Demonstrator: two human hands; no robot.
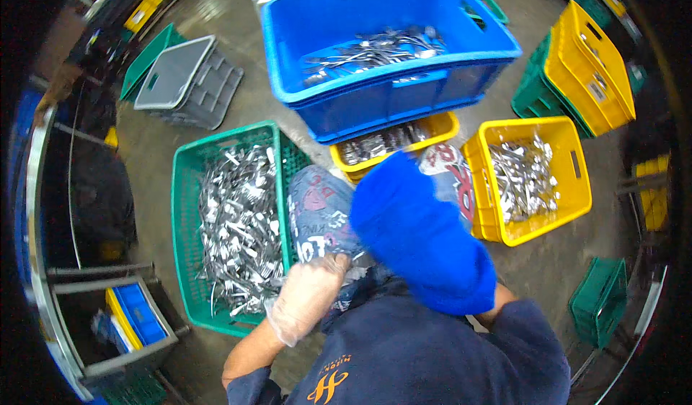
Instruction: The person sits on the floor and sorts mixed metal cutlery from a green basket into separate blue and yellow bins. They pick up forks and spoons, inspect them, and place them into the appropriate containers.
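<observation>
My left hand (309,294), in a clear plastic glove, is by my thigh at the near right edge of a green plastic crate (180,232). Its fingers are curled under, and whether they hold anything is hidden. The crate contains a heap of metal forks and other cutlery (240,224). A bright blue cloth (416,237) covers my right hand completely and lies across my lap; only the forearm (500,301) shows behind it. Beyond the cloth, a shallow yellow tray (448,129) holds more cutlery. To my right stands a yellow crate (573,205) with loose metal cutlery (523,178).
A large blue crate (394,99) with cutlery inside overhangs the yellow tray. A grey crate (203,94) stands at the far left, and a yellow crate (592,75) sits on green ones at the far right. A metal-framed rack (113,356) edges the near left.
</observation>
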